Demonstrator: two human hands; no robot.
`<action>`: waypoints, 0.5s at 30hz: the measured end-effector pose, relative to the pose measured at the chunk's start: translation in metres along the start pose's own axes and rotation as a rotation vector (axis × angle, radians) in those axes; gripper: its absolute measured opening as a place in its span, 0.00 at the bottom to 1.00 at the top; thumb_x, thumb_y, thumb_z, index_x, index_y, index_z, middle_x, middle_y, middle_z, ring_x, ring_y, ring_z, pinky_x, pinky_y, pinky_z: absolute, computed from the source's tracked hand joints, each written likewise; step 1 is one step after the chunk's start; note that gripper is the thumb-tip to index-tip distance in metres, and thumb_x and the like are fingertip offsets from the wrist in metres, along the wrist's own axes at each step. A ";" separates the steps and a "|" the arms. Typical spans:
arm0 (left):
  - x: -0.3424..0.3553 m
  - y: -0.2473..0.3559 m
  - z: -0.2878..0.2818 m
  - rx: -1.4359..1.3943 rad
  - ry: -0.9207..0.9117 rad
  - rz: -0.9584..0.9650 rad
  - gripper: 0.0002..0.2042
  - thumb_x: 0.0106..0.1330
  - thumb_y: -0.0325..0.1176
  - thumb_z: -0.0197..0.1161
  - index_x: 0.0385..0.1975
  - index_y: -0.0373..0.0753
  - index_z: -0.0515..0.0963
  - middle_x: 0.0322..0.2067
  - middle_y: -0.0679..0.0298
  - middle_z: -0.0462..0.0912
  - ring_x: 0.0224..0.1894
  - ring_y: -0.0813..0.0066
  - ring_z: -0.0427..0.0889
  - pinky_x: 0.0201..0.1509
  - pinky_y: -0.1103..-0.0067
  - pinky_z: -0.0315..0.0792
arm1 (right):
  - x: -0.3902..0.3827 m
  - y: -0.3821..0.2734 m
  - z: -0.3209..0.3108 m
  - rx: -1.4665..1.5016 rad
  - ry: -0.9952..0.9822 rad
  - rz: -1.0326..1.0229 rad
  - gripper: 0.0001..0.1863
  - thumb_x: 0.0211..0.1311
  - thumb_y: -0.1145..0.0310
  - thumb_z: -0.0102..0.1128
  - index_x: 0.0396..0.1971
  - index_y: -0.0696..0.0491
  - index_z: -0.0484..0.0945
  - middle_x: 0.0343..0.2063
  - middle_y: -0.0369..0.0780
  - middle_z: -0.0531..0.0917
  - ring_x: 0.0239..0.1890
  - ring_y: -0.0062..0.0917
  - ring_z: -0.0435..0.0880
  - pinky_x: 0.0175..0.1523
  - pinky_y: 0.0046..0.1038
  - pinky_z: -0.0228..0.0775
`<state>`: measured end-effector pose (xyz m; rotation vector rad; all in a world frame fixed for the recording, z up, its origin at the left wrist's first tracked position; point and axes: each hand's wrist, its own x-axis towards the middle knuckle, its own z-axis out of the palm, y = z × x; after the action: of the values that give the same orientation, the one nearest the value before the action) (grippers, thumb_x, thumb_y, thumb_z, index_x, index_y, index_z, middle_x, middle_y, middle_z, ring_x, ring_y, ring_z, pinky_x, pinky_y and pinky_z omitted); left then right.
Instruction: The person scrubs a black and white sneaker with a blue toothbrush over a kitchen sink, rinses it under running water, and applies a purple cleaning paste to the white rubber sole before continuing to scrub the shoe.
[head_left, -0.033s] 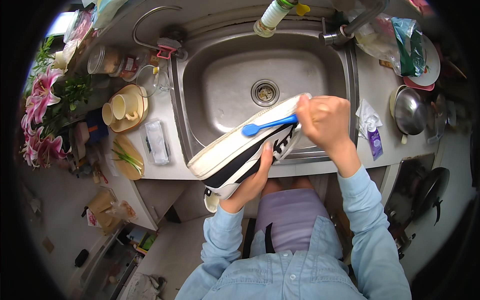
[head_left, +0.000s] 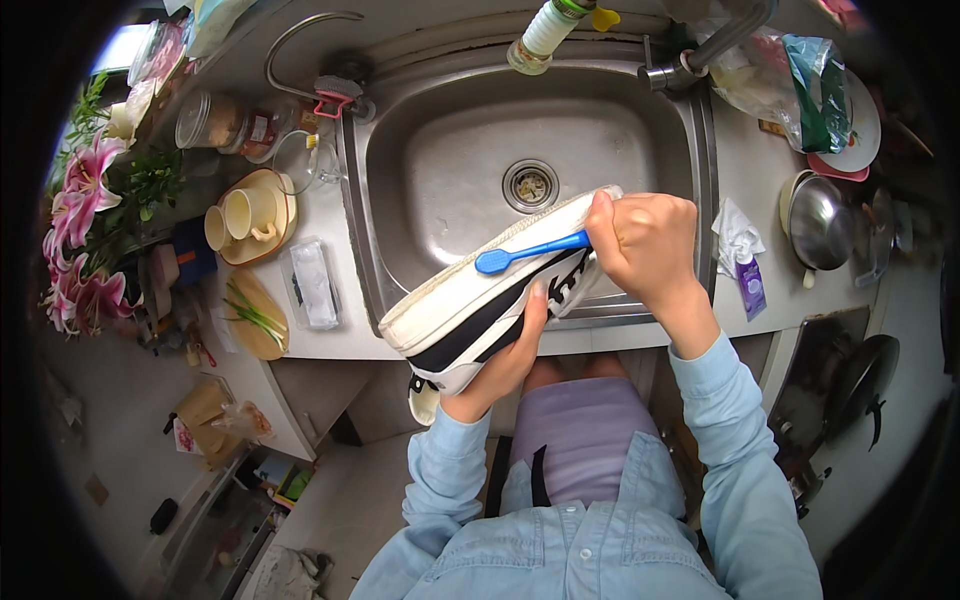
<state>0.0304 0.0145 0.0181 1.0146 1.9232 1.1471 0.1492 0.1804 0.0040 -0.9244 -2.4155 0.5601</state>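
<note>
A black-and-white sneaker (head_left: 455,305) lies tilted on its side over the near edge of the sink, its thick white sole edge facing up and its dark laces to the right. My left hand (head_left: 503,368) grips it from below, thumb pressed on the side near the laces. In my closed right hand (head_left: 648,245) is a blue toothbrush (head_left: 535,250). The back of the brush head shows, laid against the white sole edge, so its bristles are hidden. Fingers of the right hand wrap round the handle and cover its end.
The steel sink (head_left: 430,130) has a drain strainer (head_left: 530,187) with scraps. Left stand cream cups (head_left: 250,212), a glass cup (head_left: 305,160) and a board (head_left: 262,335) with green onions. A purple tube (head_left: 750,288) and a metal bowl (head_left: 822,222) lie right.
The toothbrush head has shifted slightly left along the sole edge, and my right hand has moved a little left with it. The sneaker has barely moved.
</note>
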 end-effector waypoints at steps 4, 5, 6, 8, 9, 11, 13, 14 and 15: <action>0.005 -0.003 0.000 -0.035 0.012 -0.001 0.11 0.69 0.33 0.65 0.47 0.34 0.84 0.39 0.59 0.88 0.39 0.67 0.87 0.46 0.73 0.78 | -0.014 0.057 0.000 -0.106 0.032 0.104 0.26 0.65 0.66 0.58 0.04 0.52 0.74 0.07 0.40 0.75 0.09 0.35 0.75 0.17 0.35 0.63; 0.005 -0.006 0.003 -0.012 0.014 0.016 0.12 0.70 0.33 0.65 0.47 0.34 0.84 0.39 0.58 0.88 0.39 0.66 0.87 0.46 0.73 0.78 | -0.017 0.060 0.001 -0.110 0.026 0.119 0.26 0.65 0.66 0.57 0.04 0.52 0.75 0.07 0.40 0.75 0.09 0.35 0.75 0.17 0.36 0.63; 0.005 -0.011 0.008 0.010 0.015 0.033 0.12 0.70 0.33 0.64 0.47 0.34 0.84 0.39 0.58 0.88 0.40 0.66 0.87 0.47 0.73 0.78 | -0.020 0.062 0.002 -0.113 0.020 0.133 0.26 0.65 0.66 0.57 0.04 0.52 0.75 0.07 0.41 0.75 0.09 0.35 0.75 0.17 0.36 0.63; 0.008 -0.014 0.015 0.080 -0.003 0.105 0.12 0.70 0.34 0.63 0.48 0.35 0.83 0.40 0.58 0.88 0.41 0.66 0.87 0.46 0.72 0.77 | -0.023 0.051 0.007 -0.099 0.011 0.070 0.26 0.65 0.66 0.57 0.04 0.52 0.75 0.07 0.41 0.75 0.09 0.35 0.75 0.17 0.36 0.62; 0.008 -0.013 0.016 0.085 -0.029 0.112 0.12 0.71 0.34 0.63 0.48 0.35 0.83 0.40 0.58 0.88 0.40 0.66 0.87 0.46 0.72 0.77 | -0.018 0.030 0.012 -0.028 0.049 0.038 0.26 0.65 0.66 0.57 0.04 0.51 0.74 0.06 0.40 0.74 0.09 0.36 0.74 0.17 0.36 0.62; 0.012 -0.013 0.018 0.098 -0.079 0.134 0.12 0.71 0.33 0.62 0.48 0.36 0.83 0.39 0.58 0.88 0.39 0.65 0.87 0.45 0.72 0.77 | -0.017 0.000 0.016 0.053 0.004 0.081 0.25 0.66 0.68 0.56 0.06 0.53 0.73 0.08 0.44 0.72 0.11 0.39 0.75 0.20 0.39 0.63; 0.014 -0.013 0.016 0.057 -0.077 0.103 0.11 0.72 0.32 0.60 0.48 0.36 0.83 0.37 0.59 0.88 0.37 0.65 0.87 0.44 0.72 0.77 | -0.017 0.015 0.013 -0.080 0.035 0.045 0.25 0.65 0.67 0.56 0.04 0.52 0.74 0.07 0.43 0.74 0.10 0.37 0.75 0.18 0.37 0.63; 0.014 -0.011 0.013 0.078 -0.072 0.108 0.11 0.72 0.32 0.60 0.48 0.36 0.83 0.36 0.60 0.88 0.37 0.65 0.87 0.43 0.72 0.77 | -0.019 0.027 0.009 -0.148 0.049 0.028 0.26 0.65 0.67 0.56 0.04 0.51 0.75 0.07 0.42 0.74 0.09 0.37 0.75 0.17 0.37 0.63; 0.014 -0.009 0.011 0.097 -0.067 0.113 0.11 0.72 0.32 0.60 0.48 0.35 0.83 0.35 0.60 0.88 0.37 0.65 0.87 0.43 0.72 0.78 | -0.026 0.051 0.008 -0.186 0.042 0.133 0.26 0.66 0.67 0.55 0.04 0.52 0.76 0.07 0.42 0.75 0.09 0.37 0.75 0.17 0.37 0.64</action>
<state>0.0309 0.0282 0.0034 1.2126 1.9045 1.0757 0.1868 0.1959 -0.0375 -1.1690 -2.4112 0.3623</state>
